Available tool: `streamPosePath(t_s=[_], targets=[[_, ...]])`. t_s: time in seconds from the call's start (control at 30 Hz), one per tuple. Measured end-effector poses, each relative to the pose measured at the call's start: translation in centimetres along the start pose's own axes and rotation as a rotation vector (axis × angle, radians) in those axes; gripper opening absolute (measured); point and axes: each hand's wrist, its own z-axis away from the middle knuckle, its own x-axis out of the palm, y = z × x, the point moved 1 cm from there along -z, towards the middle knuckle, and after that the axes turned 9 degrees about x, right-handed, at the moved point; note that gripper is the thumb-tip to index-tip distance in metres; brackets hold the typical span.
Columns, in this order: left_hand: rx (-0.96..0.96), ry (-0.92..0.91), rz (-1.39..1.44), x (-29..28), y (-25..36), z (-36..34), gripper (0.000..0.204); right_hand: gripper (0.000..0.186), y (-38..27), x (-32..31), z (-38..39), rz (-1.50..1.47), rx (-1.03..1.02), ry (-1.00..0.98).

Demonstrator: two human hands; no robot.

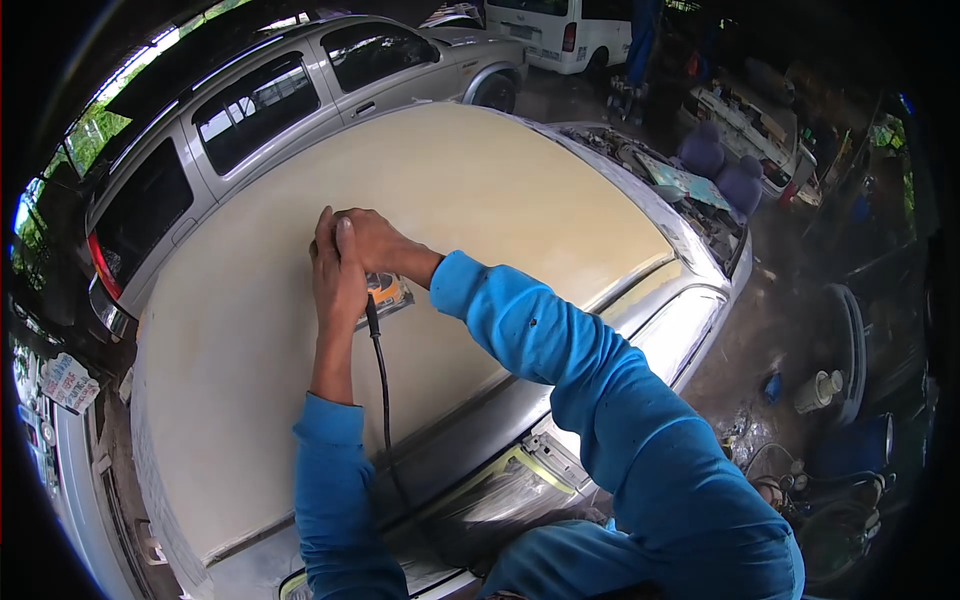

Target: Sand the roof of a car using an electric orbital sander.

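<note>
A power sander (pixel 386 293) with an orange and dark body rests on the cream-coated roof (pixel 480 190) of a car. My left hand (pixel 338 278) grips it from the near side, fingers pointing away from me. Over its far part my right hand (pixel 378 240) is closed, with the arm reaching across from the right. Together the hands hide most of the tool; only its near right portion and part of its base show. From beside my left wrist a black power cord (pixel 384 375) runs toward me over the roof's near edge.
A silver SUV (pixel 290 110) stands close along the roof's far left side. The car's open front (pixel 650 165) lies to the right. Below me, plastic sheeting (pixel 500 490) covers the side window. A blue drum (pixel 850 445) and hoses (pixel 790 480) are at the lower right.
</note>
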Motion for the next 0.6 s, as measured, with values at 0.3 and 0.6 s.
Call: streamPosePath(t_s=[0.3, 0.6], targets=[[-0.002, -0.196, -0.034, 7.8, 6.2, 0.6, 0.069, 0.031, 7.0, -7.6, 6.1, -0.118, 0.150, 0.040], [0.031, -0.064, -0.129, 1.0, 3.3, 2.3, 0.072, 0.028, 1.4, -3.2, 4.5, -0.253, 0.072, -0.004]])
